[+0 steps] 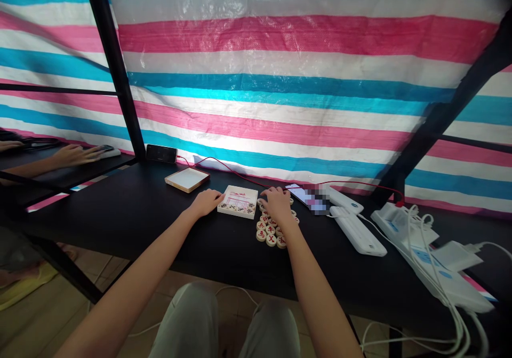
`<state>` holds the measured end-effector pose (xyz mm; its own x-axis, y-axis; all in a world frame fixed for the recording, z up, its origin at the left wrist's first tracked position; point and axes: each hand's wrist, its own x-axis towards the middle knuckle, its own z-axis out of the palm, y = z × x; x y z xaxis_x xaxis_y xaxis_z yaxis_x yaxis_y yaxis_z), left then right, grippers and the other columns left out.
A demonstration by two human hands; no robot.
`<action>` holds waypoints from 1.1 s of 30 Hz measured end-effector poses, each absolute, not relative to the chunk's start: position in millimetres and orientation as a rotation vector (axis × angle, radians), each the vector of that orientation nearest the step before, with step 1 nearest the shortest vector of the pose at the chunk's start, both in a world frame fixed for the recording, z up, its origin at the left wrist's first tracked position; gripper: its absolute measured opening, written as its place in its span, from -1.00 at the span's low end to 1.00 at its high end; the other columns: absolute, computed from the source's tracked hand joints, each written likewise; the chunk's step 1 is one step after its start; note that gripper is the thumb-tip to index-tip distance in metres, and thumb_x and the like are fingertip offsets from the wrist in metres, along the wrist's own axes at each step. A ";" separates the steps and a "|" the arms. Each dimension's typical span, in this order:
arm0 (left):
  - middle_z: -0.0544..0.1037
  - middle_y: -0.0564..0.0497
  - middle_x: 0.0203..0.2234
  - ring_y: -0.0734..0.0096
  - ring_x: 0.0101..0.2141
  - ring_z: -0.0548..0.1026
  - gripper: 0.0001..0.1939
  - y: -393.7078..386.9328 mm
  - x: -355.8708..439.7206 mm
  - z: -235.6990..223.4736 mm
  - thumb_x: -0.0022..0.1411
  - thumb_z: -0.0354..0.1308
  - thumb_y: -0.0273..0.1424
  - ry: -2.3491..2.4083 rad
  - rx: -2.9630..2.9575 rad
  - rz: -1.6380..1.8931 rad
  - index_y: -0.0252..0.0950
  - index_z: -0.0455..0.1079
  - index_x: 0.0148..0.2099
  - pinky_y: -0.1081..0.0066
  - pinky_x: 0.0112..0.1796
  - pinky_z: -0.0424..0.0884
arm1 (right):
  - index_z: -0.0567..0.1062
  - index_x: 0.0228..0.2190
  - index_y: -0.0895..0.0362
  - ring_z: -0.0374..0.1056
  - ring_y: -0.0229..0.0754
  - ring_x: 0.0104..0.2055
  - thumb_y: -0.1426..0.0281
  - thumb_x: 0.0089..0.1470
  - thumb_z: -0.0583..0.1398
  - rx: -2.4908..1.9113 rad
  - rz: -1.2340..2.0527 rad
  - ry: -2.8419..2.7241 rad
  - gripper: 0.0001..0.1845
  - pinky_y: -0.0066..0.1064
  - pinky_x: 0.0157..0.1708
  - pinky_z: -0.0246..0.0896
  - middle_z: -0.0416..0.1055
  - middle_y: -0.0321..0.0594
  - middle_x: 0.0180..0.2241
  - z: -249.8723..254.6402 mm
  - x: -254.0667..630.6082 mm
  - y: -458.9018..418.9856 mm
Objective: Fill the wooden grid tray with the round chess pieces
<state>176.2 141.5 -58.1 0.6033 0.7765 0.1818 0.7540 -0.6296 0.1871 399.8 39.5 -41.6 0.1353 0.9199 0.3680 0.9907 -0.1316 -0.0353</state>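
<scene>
A shallow white box point(245, 193) stands on the black table, with a row of Chinese chess pieces point(236, 207) along its near side and reddish line drawings on its inner floor. My left hand point(207, 202) grips the box's left edge. Just right of the box, my right hand point(277, 204) is over a group of round Chinese chess pieces point(271, 230), fingers bent and apart. It covers some of them, so I cannot see whether a piece is under its fingertips. The nearest pieces lie face up with red characters. Behind my left hand lies a box lid point(187, 179), white inside.
A dark phone point(161, 153) leans at the back left. A lit phone point(310, 198), white power banks point(356, 230) and a power strip point(430, 262) with cables lie to the right. A red cable runs along the back. Another person's hand point(76, 155) rests on a neighbouring table.
</scene>
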 end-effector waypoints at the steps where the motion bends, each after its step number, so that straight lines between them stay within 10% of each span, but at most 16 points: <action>1: 0.51 -0.10 -0.31 0.21 -0.26 0.43 -0.49 141.5 176.1 -58.2 0.27 -0.29 -0.16 1.306 2.730 0.376 -0.26 0.46 -0.23 0.41 -0.36 0.25 | 0.47 -0.25 0.09 0.13 0.00 -0.09 0.31 0.12 0.04 -2.184 -0.362 -1.895 -0.75 -0.13 -0.13 -0.11 0.36 -0.08 -0.19 -42.9 401.0 39.4; 33: 0.52 -0.07 -0.27 0.23 -0.23 0.43 -0.51 142.0 176.9 -57.0 0.27 -0.27 -0.17 1.345 2.721 0.338 -0.24 0.46 -0.17 0.43 -0.35 0.26 | 0.39 -0.37 0.04 0.30 -0.22 -0.27 0.29 0.08 0.11 -1.704 -0.015 -1.810 -0.89 -0.31 -0.20 -0.20 0.46 -0.40 -0.42 -42.7 377.4 47.0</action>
<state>176.9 142.0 -57.0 0.5881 0.7932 0.1581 0.7738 -0.6087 0.1754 377.4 47.0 -42.7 0.0498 0.8908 0.4516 0.8982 0.1578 -0.4103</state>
